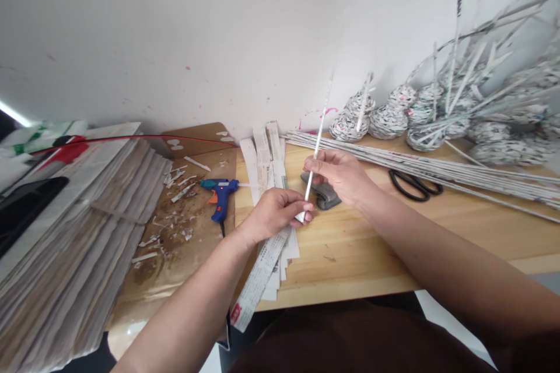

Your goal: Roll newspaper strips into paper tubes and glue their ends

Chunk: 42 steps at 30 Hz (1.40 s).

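A thin white rolled paper stick [322, 119] slants upward between my hands. My left hand [280, 211] pinches its lower end, where a newspaper strip [260, 282] hangs down towards the table's front edge. Higher up the stick, my right hand [335, 173] grips it between thumb and fingers. Several flat paper strips [266, 157] lie beneath and behind my left hand. A grey cloth [327, 197] rests on the table just under my right hand.
A blue glue gun [223, 198] lies on brown board [192, 268] among scraps, beside a tall paper stack [109, 227]. Black scissors [415, 185], long paper sticks [420, 166] and woven paper pieces [389, 120] occupy the right of the wooden table [363, 268].
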Each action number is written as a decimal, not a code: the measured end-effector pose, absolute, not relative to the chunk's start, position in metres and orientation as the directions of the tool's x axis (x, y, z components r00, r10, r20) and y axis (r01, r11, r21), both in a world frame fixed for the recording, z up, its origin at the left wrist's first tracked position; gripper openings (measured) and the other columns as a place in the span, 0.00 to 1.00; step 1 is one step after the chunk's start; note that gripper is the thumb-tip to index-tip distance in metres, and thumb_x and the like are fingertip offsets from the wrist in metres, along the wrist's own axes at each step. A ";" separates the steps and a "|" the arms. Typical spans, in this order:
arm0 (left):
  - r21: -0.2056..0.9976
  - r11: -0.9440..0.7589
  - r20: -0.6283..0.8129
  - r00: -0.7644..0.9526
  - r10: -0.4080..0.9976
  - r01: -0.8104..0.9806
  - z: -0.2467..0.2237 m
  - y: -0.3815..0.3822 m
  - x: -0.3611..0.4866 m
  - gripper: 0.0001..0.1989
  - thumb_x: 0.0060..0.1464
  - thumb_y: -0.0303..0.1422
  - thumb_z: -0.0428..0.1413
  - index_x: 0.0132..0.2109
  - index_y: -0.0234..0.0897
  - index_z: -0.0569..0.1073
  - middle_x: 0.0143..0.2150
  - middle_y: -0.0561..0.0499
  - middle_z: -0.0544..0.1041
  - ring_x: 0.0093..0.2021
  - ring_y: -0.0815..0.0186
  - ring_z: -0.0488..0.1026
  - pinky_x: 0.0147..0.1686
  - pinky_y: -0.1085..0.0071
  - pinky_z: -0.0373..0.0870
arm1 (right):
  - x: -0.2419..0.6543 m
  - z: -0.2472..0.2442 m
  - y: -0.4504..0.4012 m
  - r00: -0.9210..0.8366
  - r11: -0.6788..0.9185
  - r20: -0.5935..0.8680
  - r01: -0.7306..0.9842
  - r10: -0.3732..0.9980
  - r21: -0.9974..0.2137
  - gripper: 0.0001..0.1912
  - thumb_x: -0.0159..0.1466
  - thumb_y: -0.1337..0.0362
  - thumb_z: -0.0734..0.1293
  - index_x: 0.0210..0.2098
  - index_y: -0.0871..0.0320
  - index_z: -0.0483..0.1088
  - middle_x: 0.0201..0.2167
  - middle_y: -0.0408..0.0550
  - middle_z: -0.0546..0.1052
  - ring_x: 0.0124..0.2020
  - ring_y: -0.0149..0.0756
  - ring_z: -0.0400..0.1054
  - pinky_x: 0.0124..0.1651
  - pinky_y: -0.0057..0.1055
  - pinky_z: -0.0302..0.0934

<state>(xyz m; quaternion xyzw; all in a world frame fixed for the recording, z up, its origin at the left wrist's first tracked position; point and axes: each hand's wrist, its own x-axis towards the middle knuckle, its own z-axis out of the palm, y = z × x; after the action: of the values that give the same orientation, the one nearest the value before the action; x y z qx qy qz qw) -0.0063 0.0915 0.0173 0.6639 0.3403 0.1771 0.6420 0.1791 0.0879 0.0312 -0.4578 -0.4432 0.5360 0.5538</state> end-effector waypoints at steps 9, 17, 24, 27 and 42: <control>0.973 0.081 -0.214 0.708 0.673 0.217 0.018 0.091 -0.006 0.19 0.53 0.46 0.59 0.39 0.32 0.79 0.34 0.45 0.79 0.33 0.66 0.76 0.34 0.71 0.75 | 0.179 0.032 0.088 0.023 0.008 0.006 -0.106 1.000 -0.994 0.16 0.49 0.54 0.77 0.22 0.58 0.71 0.25 0.42 0.75 0.23 0.26 0.63 0.25 0.25 0.60; 0.973 0.097 -0.222 0.715 0.663 0.212 0.022 0.091 -0.006 0.18 0.53 0.45 0.59 0.36 0.31 0.78 0.33 0.46 0.78 0.32 0.67 0.76 0.33 0.72 0.74 | 0.183 0.030 0.087 -0.123 -0.028 -0.020 -0.067 0.992 -0.997 0.14 0.53 0.54 0.75 0.29 0.59 0.76 0.28 0.45 0.76 0.25 0.28 0.67 0.26 0.25 0.62; 0.974 0.091 -0.214 0.699 0.683 0.210 0.024 0.091 -0.008 0.17 0.54 0.44 0.59 0.35 0.31 0.78 0.32 0.47 0.78 0.31 0.68 0.75 0.32 0.73 0.74 | 0.184 0.031 0.085 -0.273 -0.040 -0.016 -0.081 0.962 -0.996 0.16 0.59 0.51 0.70 0.36 0.58 0.77 0.35 0.49 0.78 0.32 0.32 0.71 0.30 0.27 0.67; 0.973 0.092 -0.219 0.719 0.660 0.212 0.023 0.091 -0.007 0.18 0.53 0.45 0.59 0.36 0.31 0.78 0.32 0.46 0.78 0.32 0.67 0.75 0.33 0.71 0.75 | 0.185 0.030 0.086 -0.204 -0.048 -0.036 -0.055 0.978 -0.997 0.14 0.56 0.53 0.74 0.31 0.59 0.76 0.27 0.45 0.76 0.25 0.28 0.68 0.25 0.24 0.63; 0.977 0.067 -0.193 0.713 0.674 0.201 0.021 0.094 -0.009 0.17 0.53 0.44 0.60 0.34 0.32 0.77 0.32 0.47 0.78 0.32 0.68 0.75 0.32 0.72 0.75 | 0.181 0.038 0.083 -0.220 -0.068 -0.069 0.013 0.973 -0.998 0.16 0.54 0.51 0.73 0.31 0.59 0.75 0.26 0.44 0.76 0.23 0.29 0.67 0.24 0.26 0.61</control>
<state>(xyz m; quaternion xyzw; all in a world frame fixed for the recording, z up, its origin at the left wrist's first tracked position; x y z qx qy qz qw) -0.0088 0.0941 0.0209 0.6583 0.3321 0.1818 0.6506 0.1811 0.0829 0.0383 -0.4598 -0.5361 0.5678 0.4229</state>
